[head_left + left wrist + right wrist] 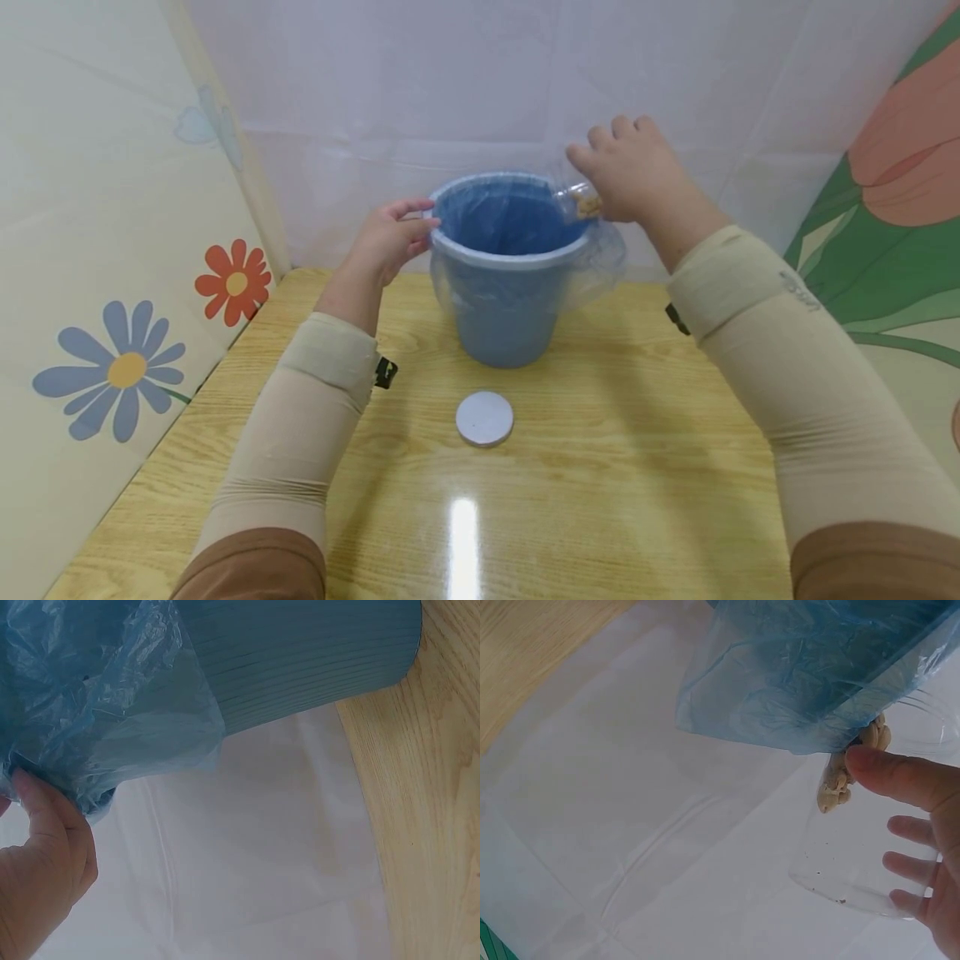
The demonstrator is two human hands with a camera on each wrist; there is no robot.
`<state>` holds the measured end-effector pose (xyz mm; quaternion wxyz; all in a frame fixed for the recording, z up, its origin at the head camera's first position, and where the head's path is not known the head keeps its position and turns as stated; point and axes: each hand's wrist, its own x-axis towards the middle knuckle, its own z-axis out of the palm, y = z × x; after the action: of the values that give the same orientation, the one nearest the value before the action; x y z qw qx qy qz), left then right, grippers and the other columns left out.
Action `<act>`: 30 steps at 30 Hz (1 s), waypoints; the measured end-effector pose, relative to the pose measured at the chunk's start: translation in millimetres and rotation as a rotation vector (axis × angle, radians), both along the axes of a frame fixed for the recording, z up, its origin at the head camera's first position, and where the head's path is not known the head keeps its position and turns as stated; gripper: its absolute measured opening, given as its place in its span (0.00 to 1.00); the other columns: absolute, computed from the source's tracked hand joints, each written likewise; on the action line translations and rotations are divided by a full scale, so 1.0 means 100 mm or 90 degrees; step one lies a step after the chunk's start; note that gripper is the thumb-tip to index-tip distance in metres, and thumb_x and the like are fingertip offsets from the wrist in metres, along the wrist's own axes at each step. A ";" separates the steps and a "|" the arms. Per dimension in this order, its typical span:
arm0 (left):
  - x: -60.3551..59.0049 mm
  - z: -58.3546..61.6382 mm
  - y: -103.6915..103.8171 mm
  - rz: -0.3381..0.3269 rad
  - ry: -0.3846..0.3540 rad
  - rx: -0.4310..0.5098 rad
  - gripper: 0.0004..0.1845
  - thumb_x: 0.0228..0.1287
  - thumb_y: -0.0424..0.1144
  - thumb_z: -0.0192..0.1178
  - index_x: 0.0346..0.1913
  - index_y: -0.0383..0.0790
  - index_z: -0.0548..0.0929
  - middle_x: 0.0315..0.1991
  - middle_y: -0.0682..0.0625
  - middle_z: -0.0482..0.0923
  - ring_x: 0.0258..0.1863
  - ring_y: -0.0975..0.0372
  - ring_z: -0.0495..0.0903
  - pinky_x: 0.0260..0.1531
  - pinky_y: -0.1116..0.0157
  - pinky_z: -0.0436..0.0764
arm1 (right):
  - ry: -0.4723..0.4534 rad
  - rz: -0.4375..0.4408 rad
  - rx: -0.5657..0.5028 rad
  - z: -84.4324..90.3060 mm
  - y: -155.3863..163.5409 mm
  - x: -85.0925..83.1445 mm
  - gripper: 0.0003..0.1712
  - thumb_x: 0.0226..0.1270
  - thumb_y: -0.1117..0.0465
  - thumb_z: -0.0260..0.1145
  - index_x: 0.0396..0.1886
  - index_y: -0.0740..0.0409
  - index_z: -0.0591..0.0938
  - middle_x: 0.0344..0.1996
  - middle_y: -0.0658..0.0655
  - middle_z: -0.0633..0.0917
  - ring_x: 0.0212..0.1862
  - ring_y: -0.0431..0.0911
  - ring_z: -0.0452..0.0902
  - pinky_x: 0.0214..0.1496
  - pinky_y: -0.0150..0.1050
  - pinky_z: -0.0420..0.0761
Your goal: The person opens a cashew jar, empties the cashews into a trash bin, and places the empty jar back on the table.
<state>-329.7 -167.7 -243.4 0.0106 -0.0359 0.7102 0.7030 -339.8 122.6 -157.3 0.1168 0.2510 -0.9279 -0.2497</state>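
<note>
A blue trash can [504, 321] stands upright on the table, its thin clear liner bag [603, 258] folded out over the rim. My left hand [388, 237] pinches the can's rim at the left, through the liner. Over the right side of the rim, my right hand [633, 175] grips a clear jar [847, 859] tipped with its mouth toward the can. Tan, peanut-like pieces [832, 787] lie along the jar's wall toward its mouth. In the right wrist view the liner covers part of the jar and pieces.
A round white lid [484, 418] lies flat on the wood-grain table [600, 483] in front of the can. A pale curtain [420, 83] hangs behind, and flower-printed panels [90, 208] stand at both sides.
</note>
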 end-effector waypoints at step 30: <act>-0.01 0.01 -0.01 -0.003 -0.004 -0.010 0.23 0.60 0.34 0.60 0.59 0.45 0.73 0.56 0.46 0.70 0.51 0.58 0.75 0.49 0.67 0.77 | 0.026 -0.008 0.012 0.07 0.02 -0.01 0.47 0.52 0.58 0.69 0.68 0.59 0.54 0.57 0.71 0.65 0.56 0.68 0.59 0.59 0.64 0.59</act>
<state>-330.8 -168.6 -242.8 0.0143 -0.0362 0.7157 0.6973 -341.2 124.9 -150.5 0.1317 0.2411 -0.9244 -0.2645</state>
